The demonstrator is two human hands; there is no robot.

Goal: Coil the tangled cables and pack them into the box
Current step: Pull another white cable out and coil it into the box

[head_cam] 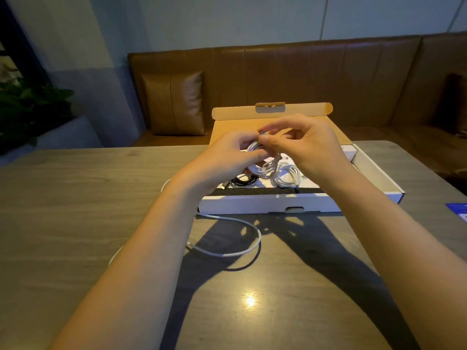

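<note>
Above the open white cardboard box (267,204) I hold a white cable coil (264,168) in the air. My left hand (227,160) grips the coil's left side. My right hand (300,145) pinches the cable's dark end plug at the top of the coil. Inside the box lie a second white coil (288,176) and a black coiled cable (241,180) with its plug toward the front. A loose white cable (242,248) loops over the table in front of the box, partly hidden by my left forearm.
The box lid (271,111) stands open at the back. The grey wooden table (75,198) runs to a brown leather bench with a cushion (174,102). A blue item (458,209) lies at the right edge. A plant (27,107) stands far left.
</note>
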